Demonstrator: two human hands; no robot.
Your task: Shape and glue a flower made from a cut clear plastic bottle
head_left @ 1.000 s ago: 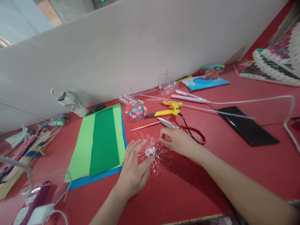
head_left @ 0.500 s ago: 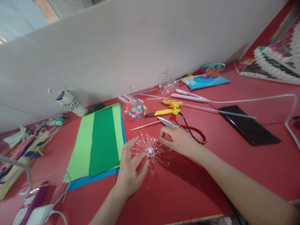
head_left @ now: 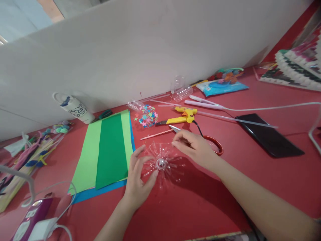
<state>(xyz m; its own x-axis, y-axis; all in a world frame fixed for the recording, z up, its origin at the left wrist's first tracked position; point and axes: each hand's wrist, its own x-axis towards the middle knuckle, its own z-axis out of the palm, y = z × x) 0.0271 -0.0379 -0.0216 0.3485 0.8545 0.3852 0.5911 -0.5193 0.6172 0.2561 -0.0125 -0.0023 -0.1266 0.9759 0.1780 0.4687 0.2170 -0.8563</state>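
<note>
A clear plastic piece cut into many thin strips (head_left: 161, 164), probably a bottle part, lies splayed like a flower on the red table. Around its left side curve the spread fingers of my left hand (head_left: 139, 177), the thumb close to the centre; whether they touch it I cannot tell. My right hand (head_left: 197, 147) is at its upper right edge, thumb and forefinger pinched together. A faint thin strand runs leftward from those fingertips, too fine to name. Partly hidden behind that hand are red-handled scissors (head_left: 215, 144).
Beyond the hands lie a pencil (head_left: 156, 135), a yellow cutter (head_left: 175, 120), a yellow glue gun (head_left: 188, 113) and a star-covered plastic bottle (head_left: 146, 115). Green sheets (head_left: 110, 154) are on the left, a black phone (head_left: 269, 135) on the right. A purple power strip (head_left: 32, 217) sits front left.
My right hand has shifted slightly right and its fingers have curled in more. My left fingers have drawn back a little from the centre of the plastic piece, which looks slightly turned or tilted.
</note>
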